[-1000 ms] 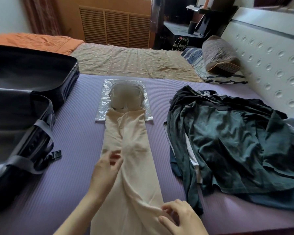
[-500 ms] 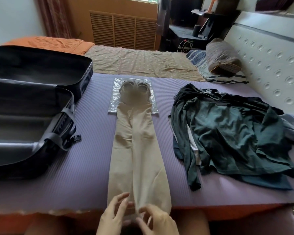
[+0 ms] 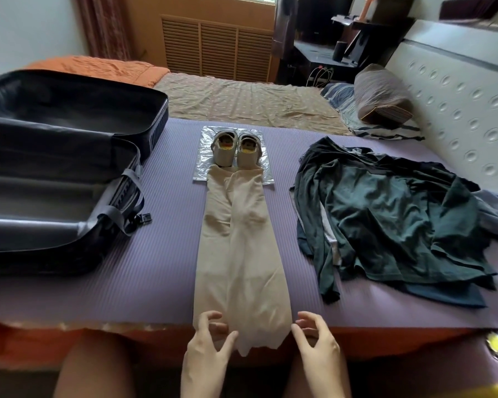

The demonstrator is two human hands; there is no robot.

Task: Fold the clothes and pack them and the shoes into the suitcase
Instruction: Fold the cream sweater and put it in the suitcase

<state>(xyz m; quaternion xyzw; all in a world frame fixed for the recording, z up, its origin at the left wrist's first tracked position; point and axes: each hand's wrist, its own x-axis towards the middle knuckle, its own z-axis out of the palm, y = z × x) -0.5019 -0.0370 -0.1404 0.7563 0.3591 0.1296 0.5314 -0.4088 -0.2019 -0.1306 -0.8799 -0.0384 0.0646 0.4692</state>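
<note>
Beige trousers (image 3: 239,254): laid flat and lengthwise down the middle of the purple mat (image 3: 156,268), legs side by side. The near end hangs just past the mat's front edge, and the far end touches the pair of shoes (image 3: 236,152).

Left grip (image 3: 207,349): half open, fingers spread and lightly curved, resting on the near left corner of the trousers. Nothing pinched that I can make out.

Right grip (image 3: 316,343): open, fingers loosely curled, holding nothing, just beside the near right edge of the trousers. Contact cannot be told.

Shoes: side by side on a crinkled silvery sheet (image 3: 204,168), openings up.

Suitcase (image 3: 55,173): lying open on the left of the mat, both halves dark inside, straps hanging loose.

Dark clothes (image 3: 385,225): unfolded heap on the right of the mat, apart from the trousers.

Beyond: a pillow (image 3: 383,96) against the padded headboard (image 3: 457,104).
</note>
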